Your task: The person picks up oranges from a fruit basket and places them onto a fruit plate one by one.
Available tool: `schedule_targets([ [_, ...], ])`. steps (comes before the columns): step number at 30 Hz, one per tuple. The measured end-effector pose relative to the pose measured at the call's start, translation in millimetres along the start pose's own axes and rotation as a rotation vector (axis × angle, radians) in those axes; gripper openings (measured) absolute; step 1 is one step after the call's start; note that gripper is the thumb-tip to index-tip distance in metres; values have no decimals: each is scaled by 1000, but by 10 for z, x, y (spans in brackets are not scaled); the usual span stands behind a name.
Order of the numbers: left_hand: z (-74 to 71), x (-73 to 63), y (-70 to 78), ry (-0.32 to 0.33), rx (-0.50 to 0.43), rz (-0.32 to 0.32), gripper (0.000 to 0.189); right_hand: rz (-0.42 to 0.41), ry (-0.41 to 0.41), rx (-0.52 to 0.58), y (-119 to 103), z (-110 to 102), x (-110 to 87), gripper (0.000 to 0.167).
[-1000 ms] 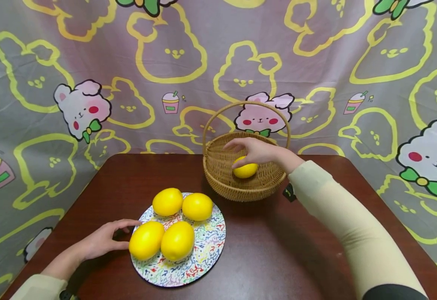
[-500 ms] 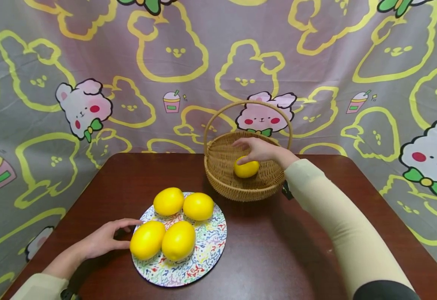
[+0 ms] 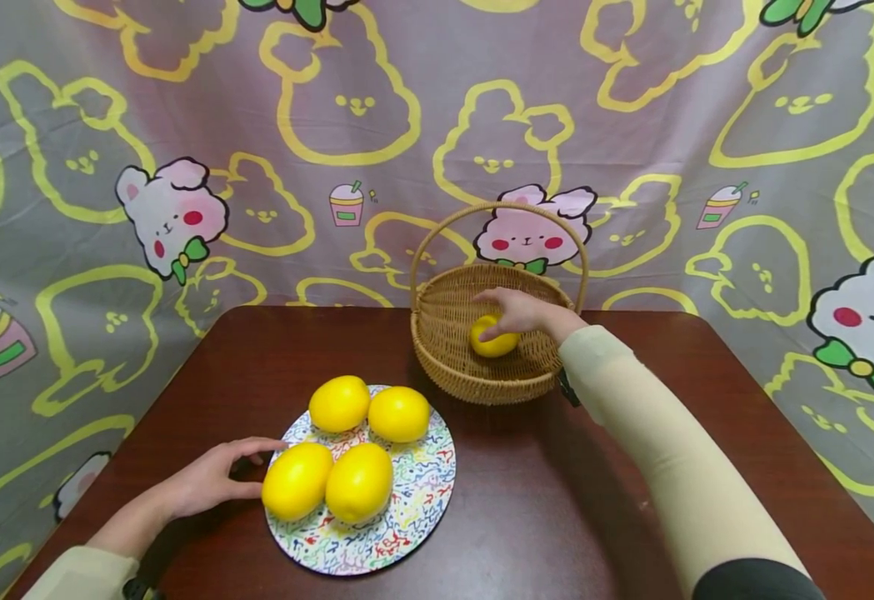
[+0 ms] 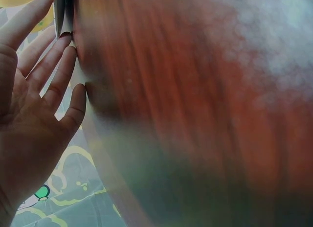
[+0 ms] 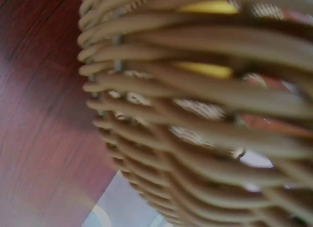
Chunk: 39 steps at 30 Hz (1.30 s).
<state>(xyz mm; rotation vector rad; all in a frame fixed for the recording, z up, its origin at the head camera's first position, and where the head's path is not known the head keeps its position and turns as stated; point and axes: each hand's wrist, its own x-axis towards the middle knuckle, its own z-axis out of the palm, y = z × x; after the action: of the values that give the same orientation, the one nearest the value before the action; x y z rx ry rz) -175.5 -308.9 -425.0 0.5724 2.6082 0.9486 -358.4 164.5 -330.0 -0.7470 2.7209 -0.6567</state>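
Note:
On a round plate (image 3: 414,517) with a multicoloured squiggle pattern lie several yellow lemons (image 3: 357,483). My left hand (image 3: 204,479) is at the plate's left edge, its thumb and forefinger close to the nearest lemon (image 3: 297,481). In the left wrist view, the fingers of that hand (image 4: 44,85) are spread beside the table edge. Another lemon (image 3: 496,343) lies inside a wicker basket (image 3: 492,387) with a tall handle. My right hand (image 3: 519,315) reaches into the basket, its thumb over that lemon and its forefinger extended above it. The weave (image 5: 195,90) hides this hand in the right wrist view.
Everything stands on a dark red-brown wooden table (image 3: 511,500). A patterned cloth (image 3: 377,108) hangs behind it and at both sides. The basket handle (image 3: 498,204) arches above the right hand, whose forearm (image 3: 669,442) crosses the basket's right rim.
My right hand has sunk lower and shifted slightly right relative to the lemon in the basket, its thumb now over it. The left hand, plate and other lemons keep their places.

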Motion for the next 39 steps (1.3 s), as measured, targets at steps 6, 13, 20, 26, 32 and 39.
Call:
schedule_targets([
  [6, 4, 5, 2, -1, -5, -7, 60, 20, -4, 2, 72, 21, -4, 73],
  [13, 8, 12, -3, 2, 1, -1, 59, 48, -22, 25, 125, 43, -3, 73],
  [20, 14, 7, 7, 2, -10, -10, 60, 81, -29, 73, 172, 90, -9, 74],
  [26, 11, 6, 0, 4, -8, -1, 59, 91, -46, 93, 201, 117, -1, 70],
  [32, 15, 4, -5, -1, -3, -7, 60, 89, -128, 91, 195, 158, -2, 70],
  [39, 12, -1, -2, 2, -3, -15, 61, 68, -190, 55, 213, 235, 18, 77],
])
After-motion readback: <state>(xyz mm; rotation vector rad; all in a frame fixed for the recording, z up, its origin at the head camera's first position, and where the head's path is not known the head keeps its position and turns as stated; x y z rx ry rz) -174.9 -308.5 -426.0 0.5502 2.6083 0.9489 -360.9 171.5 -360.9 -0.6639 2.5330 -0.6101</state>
